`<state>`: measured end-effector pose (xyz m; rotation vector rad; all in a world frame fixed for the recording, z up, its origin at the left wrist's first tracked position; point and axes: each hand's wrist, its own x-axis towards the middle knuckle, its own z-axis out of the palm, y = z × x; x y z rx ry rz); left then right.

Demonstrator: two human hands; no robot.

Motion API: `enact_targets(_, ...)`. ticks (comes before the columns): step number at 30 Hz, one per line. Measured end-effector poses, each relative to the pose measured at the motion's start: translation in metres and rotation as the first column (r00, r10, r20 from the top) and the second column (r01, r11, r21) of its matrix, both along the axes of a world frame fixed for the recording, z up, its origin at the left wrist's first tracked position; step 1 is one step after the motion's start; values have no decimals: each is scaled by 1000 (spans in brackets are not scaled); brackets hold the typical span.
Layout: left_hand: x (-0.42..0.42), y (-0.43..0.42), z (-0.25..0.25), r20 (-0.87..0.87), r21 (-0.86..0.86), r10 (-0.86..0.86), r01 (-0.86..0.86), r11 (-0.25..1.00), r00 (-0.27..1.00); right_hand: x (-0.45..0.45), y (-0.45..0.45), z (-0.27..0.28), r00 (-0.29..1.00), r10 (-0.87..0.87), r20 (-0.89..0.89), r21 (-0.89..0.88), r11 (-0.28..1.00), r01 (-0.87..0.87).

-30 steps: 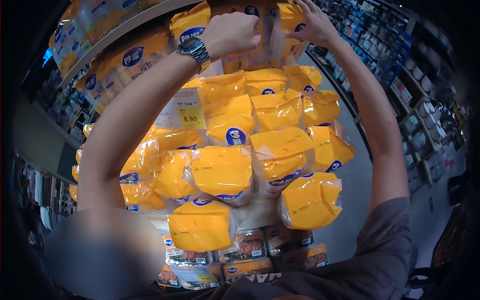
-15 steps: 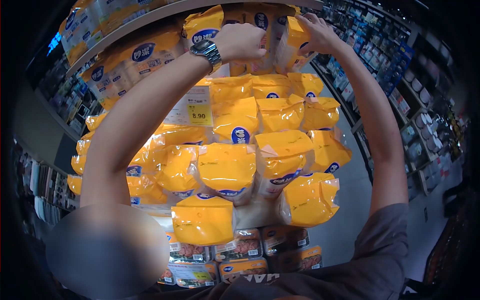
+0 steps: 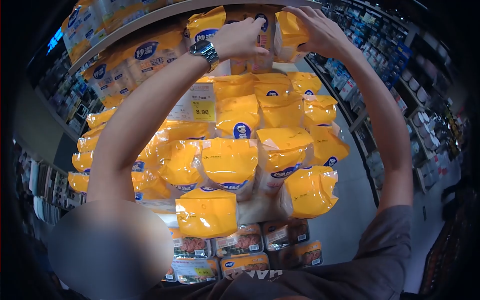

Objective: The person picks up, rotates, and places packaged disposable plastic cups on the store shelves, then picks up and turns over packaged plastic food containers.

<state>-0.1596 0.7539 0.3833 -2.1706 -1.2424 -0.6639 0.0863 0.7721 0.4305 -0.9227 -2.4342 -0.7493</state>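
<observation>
My left hand, with a metal watch on its wrist, reaches over the upper shelf. Its thumb and index finger are apart, and no object shows between them. Just behind it stands a yellow-topped plastic package with a blue oval logo. My right hand grips the right side of another yellow-topped package, thumb low and fingers over its top edge. Between the hands, a further package stands at the back of the shelf; my left fingers partly overlap it.
Several rows of yellow-topped packages fill the stepped display below my arms. A price sign reading 8.90 stands among them. Labelled trays sit lower down. A shelf edge runs above; an aisle floor lies to the right.
My left hand has gone from closed fingers to spread thumb and index. The package at my right hand has turned and sits slightly higher. The view has shifted a little.
</observation>
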Motion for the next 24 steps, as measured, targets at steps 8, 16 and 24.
enact_targets(8,37,-83,34,72,313,-415,374,873,907,23,-130,54,876,463,-136,83,886,-456)
enact_targets(16,35,-134,87,28,424,-725,649,632,688,30,-167,105,684,729,-12,132,679,-722)
enact_targets(24,-24,-201,116,493,601,-759,464,651,425,53,-52,60,657,592,-468,141,783,-606)
